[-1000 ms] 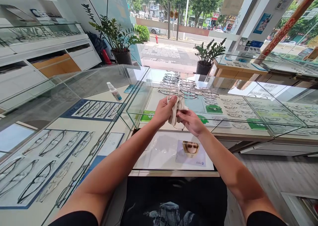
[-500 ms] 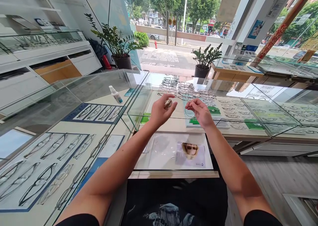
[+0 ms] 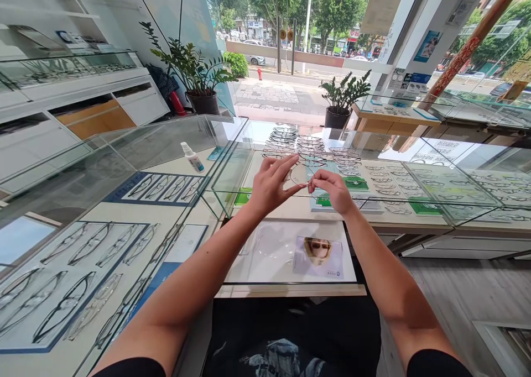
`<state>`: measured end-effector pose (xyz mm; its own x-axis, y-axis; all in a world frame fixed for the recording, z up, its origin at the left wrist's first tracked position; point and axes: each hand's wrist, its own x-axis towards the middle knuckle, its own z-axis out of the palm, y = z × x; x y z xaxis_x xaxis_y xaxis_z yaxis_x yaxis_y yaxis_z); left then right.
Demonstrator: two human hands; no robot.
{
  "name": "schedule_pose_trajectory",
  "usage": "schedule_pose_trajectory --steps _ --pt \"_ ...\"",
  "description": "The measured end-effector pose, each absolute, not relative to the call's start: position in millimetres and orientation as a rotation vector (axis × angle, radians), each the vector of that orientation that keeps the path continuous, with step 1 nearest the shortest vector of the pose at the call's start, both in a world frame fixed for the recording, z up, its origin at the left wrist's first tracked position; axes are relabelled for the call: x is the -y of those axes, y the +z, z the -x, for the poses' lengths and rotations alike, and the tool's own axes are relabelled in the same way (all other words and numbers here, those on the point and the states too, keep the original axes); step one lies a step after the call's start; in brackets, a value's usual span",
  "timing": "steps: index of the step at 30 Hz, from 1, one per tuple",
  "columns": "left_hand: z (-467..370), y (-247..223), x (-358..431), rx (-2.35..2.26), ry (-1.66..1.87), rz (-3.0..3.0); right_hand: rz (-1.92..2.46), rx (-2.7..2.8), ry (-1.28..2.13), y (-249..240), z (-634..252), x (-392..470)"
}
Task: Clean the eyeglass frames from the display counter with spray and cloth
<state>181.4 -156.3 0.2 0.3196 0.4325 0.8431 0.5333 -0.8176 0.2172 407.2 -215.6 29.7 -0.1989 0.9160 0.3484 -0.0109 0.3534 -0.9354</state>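
Over the glass counter, both my hands are at a pair of thin-rimmed eyeglasses (image 3: pixel 297 173). My left hand (image 3: pixel 270 184) spans the rim, fingers along the top and thumb reaching below toward the right fingertips. My right hand (image 3: pixel 334 190) is closed in a pinch at the frame's lower right part, near the left thumb tip. Fingers hide much of the frame, and its fine details are too small to tell. Rows of eyeglasses (image 3: pixel 284 136) lie in the display case just beyond my hands.
Below my forearms a leaflet (image 3: pixel 319 257) lies on the white counter section. A spray bottle (image 3: pixel 192 157) stands at left, near a blue-edged tray (image 3: pixel 124 192) of glasses. Green cards (image 3: pixel 354 183) lie in the glass case (image 3: pixel 215 192). Potted plants (image 3: pixel 338 117) stand by the window.
My hands have come together. The left fingers have straightened and reached right to the eyeglasses, and the left thumb now meets the right fingertips. A small tan patch seen within the left hand no longer shows.
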Motion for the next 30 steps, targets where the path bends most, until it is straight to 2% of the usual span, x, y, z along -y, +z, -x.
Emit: schedule_pose_trajectory --steps 8,13,16,30 --pt "-183 3 159 0.876 -1.576 2.475 0.886 1.597 0.93 31 -410 218" --pt "-182 4 159 0.948 -1.807 2.278 0.95 1.535 0.223 21 -407 221" --pt "-180 5 159 0.998 -1.931 2.123 0.992 1.519 -0.009 12 -403 220" --pt "-190 14 173 1.162 -2.161 2.205 1.056 1.437 -0.12 8 -396 220"
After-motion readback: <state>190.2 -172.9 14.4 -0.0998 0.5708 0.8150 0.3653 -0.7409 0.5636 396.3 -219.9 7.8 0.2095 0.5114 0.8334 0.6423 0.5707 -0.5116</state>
